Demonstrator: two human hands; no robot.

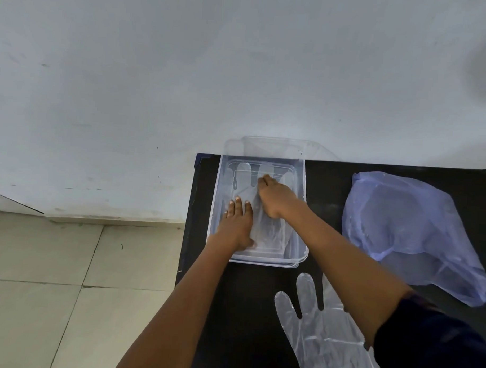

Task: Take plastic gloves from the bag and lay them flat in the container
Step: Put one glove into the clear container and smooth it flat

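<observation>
Spare glove (322,338) nearest; both hands, left hand (236,225) and right hand (277,196), flat (fingers spread) on container's (301,213) glove (246,178).

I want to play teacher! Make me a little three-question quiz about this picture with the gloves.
1. True or false: both hands are inside the clear container.
2. Where is the blue plastic bag? A) in the container B) on the black table, to the right of the container C) on the floor
3. Fill in: a second plastic glove lies on the black ____, nearer the person than the container.

Key: 1 true: the left hand and right hand press a clear glove flat in it. 2 B. 3 table.
</observation>
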